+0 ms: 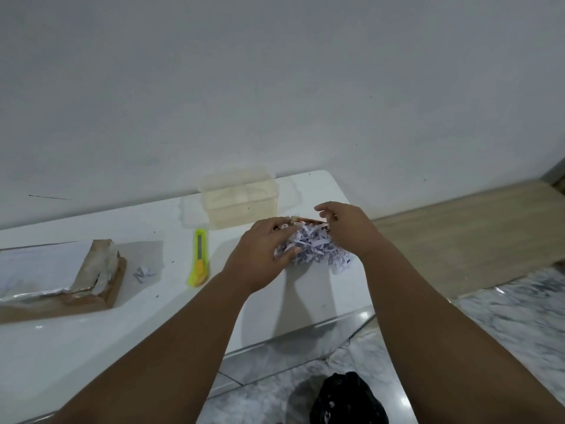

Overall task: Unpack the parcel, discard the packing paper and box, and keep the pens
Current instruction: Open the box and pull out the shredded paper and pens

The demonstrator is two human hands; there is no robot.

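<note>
A heap of shredded white packing paper (315, 246) lies on the white table (91, 347) near its right end. My left hand (263, 252) grips the heap's left side with curled fingers. My right hand (345, 224) reaches over the top, fingers pinching strands at the brown edge of a small cardboard box (308, 221), which is mostly hidden under the paper. No pens are visible. A torn brown parcel wrapper with silvery tape (91, 276) lies at the left of the table.
A yellow utility knife (199, 258) lies left of my left hand. A clear plastic container (241, 200) stands behind the heap by the wall. One stray paper scrap (144, 273) sits near the wrapper. A black bag (348, 399) is on the marble floor below.
</note>
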